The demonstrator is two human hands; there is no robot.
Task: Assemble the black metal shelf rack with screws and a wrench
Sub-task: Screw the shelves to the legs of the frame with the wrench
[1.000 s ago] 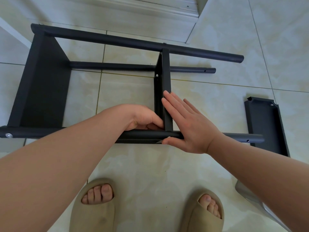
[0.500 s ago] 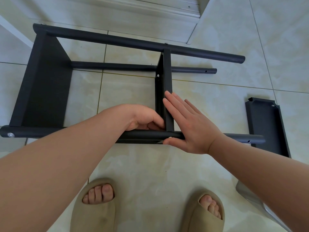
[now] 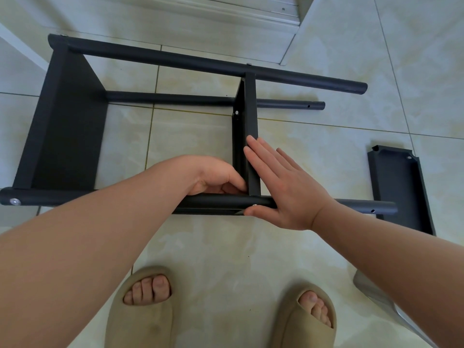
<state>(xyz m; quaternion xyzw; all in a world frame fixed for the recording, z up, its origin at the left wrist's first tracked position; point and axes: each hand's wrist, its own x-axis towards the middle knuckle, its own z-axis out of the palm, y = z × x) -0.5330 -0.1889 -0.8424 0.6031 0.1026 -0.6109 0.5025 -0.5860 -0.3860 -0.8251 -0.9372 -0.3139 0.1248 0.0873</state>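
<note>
The black shelf rack lies on its side on the tiled floor. Its near pole (image 3: 100,197) runs left to right, with the far pole (image 3: 200,62) behind it. A wide shelf panel (image 3: 65,126) joins them at the left and a middle shelf panel (image 3: 248,114) stands between them. My left hand (image 3: 213,175) has its fingers curled into the inner corner where the middle panel meets the near pole; what they hold is hidden. My right hand (image 3: 283,187) lies flat against the panel's right side, thumb under the pole beside a screw head (image 3: 254,204).
A loose black shelf panel (image 3: 401,189) lies on the floor to the right. A third pole (image 3: 175,97) lies lower, behind the panels. My two feet in beige sandals (image 3: 143,307) stand just below. A grey object (image 3: 376,295) sits at lower right. A door sill (image 3: 226,11) runs along the top.
</note>
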